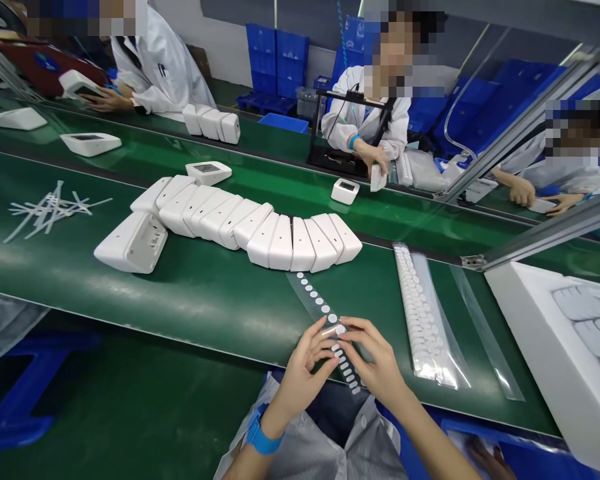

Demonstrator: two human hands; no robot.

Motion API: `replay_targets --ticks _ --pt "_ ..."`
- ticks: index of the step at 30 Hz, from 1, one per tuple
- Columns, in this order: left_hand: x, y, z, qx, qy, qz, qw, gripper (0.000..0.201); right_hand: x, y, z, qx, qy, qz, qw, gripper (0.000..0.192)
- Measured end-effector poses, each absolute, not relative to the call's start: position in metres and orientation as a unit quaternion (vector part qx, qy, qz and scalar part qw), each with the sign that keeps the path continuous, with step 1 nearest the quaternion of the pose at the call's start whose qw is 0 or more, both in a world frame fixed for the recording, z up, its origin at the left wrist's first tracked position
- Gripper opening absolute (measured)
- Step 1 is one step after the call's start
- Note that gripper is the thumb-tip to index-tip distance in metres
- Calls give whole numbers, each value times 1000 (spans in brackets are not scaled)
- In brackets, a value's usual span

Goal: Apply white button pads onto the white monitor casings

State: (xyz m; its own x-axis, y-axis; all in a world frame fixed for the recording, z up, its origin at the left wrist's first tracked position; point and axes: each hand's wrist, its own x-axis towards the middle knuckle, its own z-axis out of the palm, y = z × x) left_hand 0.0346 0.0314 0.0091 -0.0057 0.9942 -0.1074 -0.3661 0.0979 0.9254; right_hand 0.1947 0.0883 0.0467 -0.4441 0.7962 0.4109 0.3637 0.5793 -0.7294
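Note:
A clear strip of round white stickers (319,301) runs from the row of white devices down to the table's near edge. My left hand (307,367) has its fingers curled on the strip's left side, pinching it. Across from it, my right hand (377,360) grips the strip with thumb and forefinger close to one white sticker. The two hands' fingertips nearly meet. Smaller white stickers (347,369) show on the part hanging below the fingers. Just beyond lies a curved row of white wedge-shaped device housings (237,220), with one housing (133,243) turned to show its open underside.
To my right lie a stack of sticker strips (420,313), a clear film strip (490,340) and a white foam box (555,360). Paper strips (50,210) are scattered at left. Devices sit on the conveyor (280,183); co-workers handle others across it. A metal post (520,127) slants at right.

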Motion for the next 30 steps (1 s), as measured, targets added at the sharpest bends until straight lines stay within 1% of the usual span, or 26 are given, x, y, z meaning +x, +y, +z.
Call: replay_targets --ticks 4,8,11,16,22,27,30 --pt "36 32 9 335 438 564 614 55 199 83 40 -346 -813 265 386 21" --pt "37 33 8 325 443 565 616 54 197 83 34 -335 -812 252 407 24" --pt "36 33 9 319 437 569 620 54 195 86 32 -328 -820 242 403 24" --pt "33 35 7 325 435 575 612 55 192 91 31 -324 -832 235 384 19" --pt "25 36 9 354 458 569 584 53 184 95 28 -330 -834 217 386 11" --pt "19 33 13 366 476 574 557 49 175 97 31 -288 -850 190 398 19" --pt "16 32 14 368 477 577 551 46 169 99 34 -277 -860 188 385 19"
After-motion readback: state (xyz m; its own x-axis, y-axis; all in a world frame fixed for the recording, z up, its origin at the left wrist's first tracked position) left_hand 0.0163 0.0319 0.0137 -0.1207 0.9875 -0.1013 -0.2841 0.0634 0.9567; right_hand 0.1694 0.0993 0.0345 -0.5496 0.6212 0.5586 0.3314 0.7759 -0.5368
